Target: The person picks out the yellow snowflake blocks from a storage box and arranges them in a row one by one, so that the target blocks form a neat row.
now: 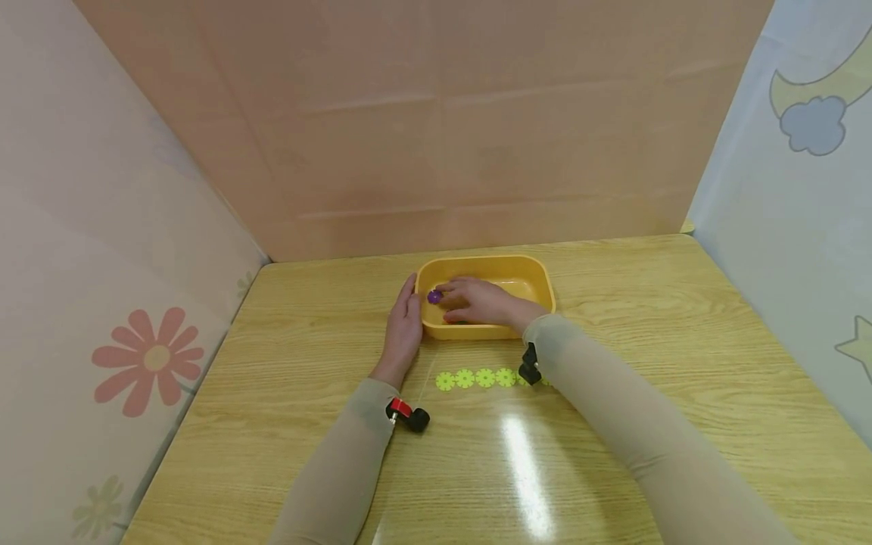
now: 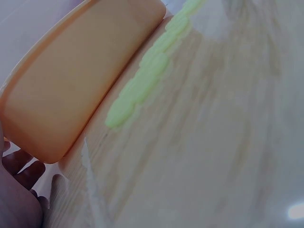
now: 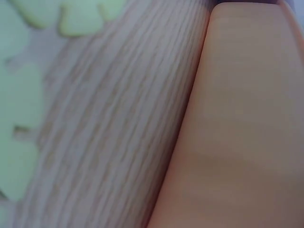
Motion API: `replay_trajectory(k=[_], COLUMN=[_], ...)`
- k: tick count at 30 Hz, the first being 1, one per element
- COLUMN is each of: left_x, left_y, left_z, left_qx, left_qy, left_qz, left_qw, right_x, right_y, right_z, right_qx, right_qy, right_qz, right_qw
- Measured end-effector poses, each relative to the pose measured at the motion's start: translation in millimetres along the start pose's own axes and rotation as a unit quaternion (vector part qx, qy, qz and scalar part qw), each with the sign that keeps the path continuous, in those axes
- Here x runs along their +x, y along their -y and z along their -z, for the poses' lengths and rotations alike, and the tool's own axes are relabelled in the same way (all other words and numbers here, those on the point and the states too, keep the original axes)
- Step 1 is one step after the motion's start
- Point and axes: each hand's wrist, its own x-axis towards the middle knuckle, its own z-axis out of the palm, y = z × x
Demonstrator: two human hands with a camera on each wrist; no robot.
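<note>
The yellow tub (image 1: 470, 333) stands on the wooden table (image 1: 293, 363), close to its far edge and about midway between its far corners. Two pale sleeves come in from the near edge, the left one (image 1: 337, 462) and the right one (image 1: 613, 393), each with a small black camera at the wrist. The left hand (image 1: 405, 327) lies along the outside of the tub's left wall, fingers long and nearly straight, touching it without wrapping round it. The right hand (image 1: 482, 300) is inside the tub, fingers lightly bent, thumb and fingers apart. Between the tub and the table's near edge, a row of yellow-green notched discs (image 1: 485, 378) runs along the tub's front; its right end is partly hidden by the right arm. In the tub, a purple disc (image 1: 434, 297) is by the left wall, right at the right fingertips; I cannot tell whether they touch it. Bits of red and green show under the right thumb.
</note>
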Motion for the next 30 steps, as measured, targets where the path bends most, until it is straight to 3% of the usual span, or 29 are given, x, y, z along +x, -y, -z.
replay_trajectory(k=[8, 16, 21, 30], left_x=[-0.1, -0.8, -0.6, 0.5], left_y=[0.3, 0.0, 0.0, 1.6], left_z=[-0.4, 1.2, 1.2, -0.5], left_qx=[0.003, -0.005, -0.004, 0.002], left_qy=[0.001, 0.004, 0.003, -0.003], left_qz=[0.001, -0.003, 0.005, -0.006], left_qw=[1.0000, 1.0000, 1.0000, 1.0000], right_x=[-1.8, 1.3, 5.4, 15.2], right_y=[3.3, 2.9, 1.9, 0.2], right_z=[2.5, 3.9, 5.3, 3.6], right_qx=[0.030, 0.096, 0.088, 0.016], right_qy=[-0.004, -0.064, -0.081, -0.085], right_qz=[0.002, -0.073, -0.112, -0.113], right_qw=[0.9995, 0.9906, 0.9865, 0.9898])
